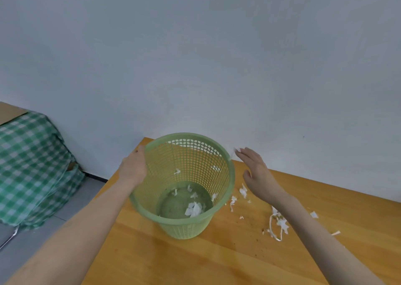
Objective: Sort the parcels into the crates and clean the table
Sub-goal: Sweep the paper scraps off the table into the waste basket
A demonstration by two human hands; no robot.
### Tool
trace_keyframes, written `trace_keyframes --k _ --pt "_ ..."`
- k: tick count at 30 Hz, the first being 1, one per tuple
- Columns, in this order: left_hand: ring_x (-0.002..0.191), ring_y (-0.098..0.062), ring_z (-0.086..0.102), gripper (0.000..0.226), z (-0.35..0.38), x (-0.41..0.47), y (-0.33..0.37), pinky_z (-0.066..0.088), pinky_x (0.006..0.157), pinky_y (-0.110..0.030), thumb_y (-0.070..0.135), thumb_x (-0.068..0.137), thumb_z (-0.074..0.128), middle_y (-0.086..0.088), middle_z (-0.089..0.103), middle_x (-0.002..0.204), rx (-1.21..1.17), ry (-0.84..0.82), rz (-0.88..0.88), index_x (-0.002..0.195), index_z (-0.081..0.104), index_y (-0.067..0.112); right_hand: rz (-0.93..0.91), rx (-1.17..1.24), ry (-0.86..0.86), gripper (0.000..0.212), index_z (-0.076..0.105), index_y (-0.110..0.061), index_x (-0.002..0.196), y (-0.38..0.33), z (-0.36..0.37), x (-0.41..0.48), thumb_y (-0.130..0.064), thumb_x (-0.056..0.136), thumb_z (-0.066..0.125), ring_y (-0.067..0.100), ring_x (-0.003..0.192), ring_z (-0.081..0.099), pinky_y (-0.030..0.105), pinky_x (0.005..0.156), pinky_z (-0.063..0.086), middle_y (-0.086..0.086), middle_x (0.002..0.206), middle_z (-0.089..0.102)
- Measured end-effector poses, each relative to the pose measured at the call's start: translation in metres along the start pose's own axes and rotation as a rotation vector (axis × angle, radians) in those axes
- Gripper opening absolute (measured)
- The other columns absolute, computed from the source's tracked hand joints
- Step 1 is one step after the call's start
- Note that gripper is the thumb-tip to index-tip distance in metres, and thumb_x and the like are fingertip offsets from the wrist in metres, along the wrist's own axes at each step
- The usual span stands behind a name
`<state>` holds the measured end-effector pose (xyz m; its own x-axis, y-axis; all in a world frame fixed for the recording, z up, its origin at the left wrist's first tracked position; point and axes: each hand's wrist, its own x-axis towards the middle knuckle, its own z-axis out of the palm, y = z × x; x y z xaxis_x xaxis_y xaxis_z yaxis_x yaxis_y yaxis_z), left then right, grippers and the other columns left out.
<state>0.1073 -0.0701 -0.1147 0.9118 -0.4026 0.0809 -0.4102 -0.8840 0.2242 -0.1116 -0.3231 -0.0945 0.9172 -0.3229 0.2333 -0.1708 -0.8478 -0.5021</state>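
One green basket point(165, 171) stands tilted on the table point(195, 263), and the left hand point(132, 169) apparently grips its rim. The right hand point(258, 171) hovers beside it, fingers straight. Roughly a dozen paper scraps point(282, 222) litter the tabletop, with several more inside the basket.

We are seeing soft, even, rather dull light, faint shadows lying between left hand point(132, 169) and right hand point(258, 176); both are blurring slightly, edges left of them bowing.
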Motion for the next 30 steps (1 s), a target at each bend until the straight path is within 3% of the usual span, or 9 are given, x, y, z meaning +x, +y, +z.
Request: trace_keyframes --k 3,8,15,17,20,23,27,30 --pt "0.074 -0.032 0.045 0.033 -0.001 0.000 0.001 0.035 0.062 -0.038 -0.007 0.082 0.039 -0.011 0.046 0.087 -0.010 0.003 -0.003 0.113 0.038 0.005 -0.176 0.034 0.004 0.056 0.049 -0.012 0.136 -0.026 -0.016 0.002 0.012 0.088 0.038 0.003 0.137 0.020 0.007 0.111 0.005 -0.009 0.138 0.043" --pt "0.073 -0.032 0.047 0.031 0.000 0.001 -0.002 0.036 0.061 -0.037 -0.006 0.081 0.040 -0.009 0.045 0.082 -0.026 -0.001 0.003 0.109 0.039 0.005 -0.243 0.035 -0.117 0.053 0.068 -0.021 0.116 -0.032 -0.012 0.007 0.010 0.084 0.039 0.012 0.142 0.023 0.037 0.119 0.016 -0.011 0.137 0.051" --pt "0.071 -0.030 0.044 0.031 -0.002 0.000 0.000 0.035 0.061 -0.038 -0.007 0.081 0.042 -0.007 0.043 0.080 -0.040 0.005 0.003 0.109 0.040 0.005 -0.203 0.070 -0.018 0.043 0.066 -0.020 0.119 -0.018 -0.001 0.010 0.003 0.090 0.044 0.012 0.138 0.030 0.032 0.115 0.020 -0.007 0.134 0.055" --pt "0.072 -0.031 0.044 0.031 -0.003 0.000 0.000 0.034 0.062 -0.038 -0.006 0.081 0.042 -0.008 0.043 0.081 -0.034 0.002 -0.002 0.110 0.040 0.005 -0.158 0.062 0.147 0.039 0.067 -0.014 0.115 0.003 0.010 0.010 0.005 0.088 0.047 0.017 0.134 0.036 0.034 0.112 0.026 0.000 0.131 0.057" --pt "0.079 -0.036 0.052 0.036 -0.002 0.001 0.001 0.036 0.063 -0.037 -0.005 0.081 0.043 -0.013 0.051 0.091 -0.023 -0.006 -0.018 0.115 0.040 0.005 0.165 0.090 0.250 0.041 0.065 -0.008 0.115 0.047 0.037 0.002 0.011 0.085 0.044 0.024 0.130 0.040 0.034 0.109 0.032 0.008 0.132 0.055" --pt "0.079 -0.037 0.053 0.035 0.000 0.002 0.000 0.036 0.062 -0.037 -0.005 0.081 0.044 -0.012 0.051 0.091 -0.025 0.000 -0.020 0.114 0.040 0.006 0.440 0.011 -0.015 0.049 0.052 -0.012 0.133 0.082 0.074 -0.017 0.005 0.088 0.042 0.024 0.137 0.031 0.036 0.111 0.031 0.007 0.144 0.044" --pt "0.071 -0.031 0.047 0.034 0.002 0.004 -0.001 0.035 0.059 -0.037 -0.006 0.080 0.044 -0.005 0.043 0.079 -0.027 0.012 -0.012 0.112 0.039 0.006 0.505 -0.148 -0.468 0.068 0.025 -0.025 0.150 0.096 0.115 -0.039 0.001 0.089 0.039 0.022 0.147 0.003 0.046 0.118 0.017 -0.003 0.160 0.011" --pt "0.070 -0.031 0.047 0.033 0.003 0.002 -0.001 0.035 0.058 -0.037 -0.008 0.081 0.041 -0.004 0.042 0.077 -0.028 0.018 -0.013 0.111 0.039 0.007 0.485 -0.246 -0.613 0.071 0.021 -0.030 0.150 0.096 0.131 -0.045 0.001 0.089 0.038 0.023 0.147 -0.006 0.047 0.117 0.009 -0.006 0.160 0.001"
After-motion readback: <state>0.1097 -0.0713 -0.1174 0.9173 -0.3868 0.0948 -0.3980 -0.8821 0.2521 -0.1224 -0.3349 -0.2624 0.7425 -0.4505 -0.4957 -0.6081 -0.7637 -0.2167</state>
